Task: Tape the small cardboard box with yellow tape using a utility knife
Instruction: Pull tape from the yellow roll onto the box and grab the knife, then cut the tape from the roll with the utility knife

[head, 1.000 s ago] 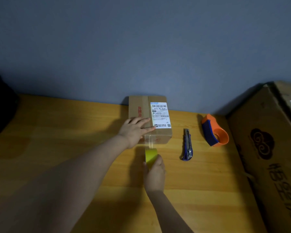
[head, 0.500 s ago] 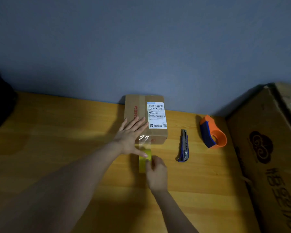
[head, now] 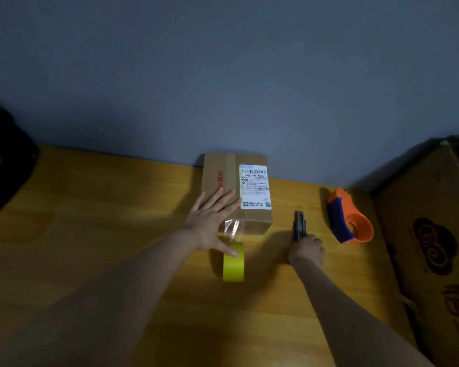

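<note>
Meanwhile left hand fingers splay wide on the labelled box; right hand grips the knife.

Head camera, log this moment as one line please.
left hand flat on small box, thumb on yellow tape roll | right hand closing on utility knife | tape uncut

The small cardboard box sits at frame centre on the table, against the wall; the tape roll stands just below it; the utility knife lies to its right; the tape dispenser further right; a large carton fills the right edge.
</note>
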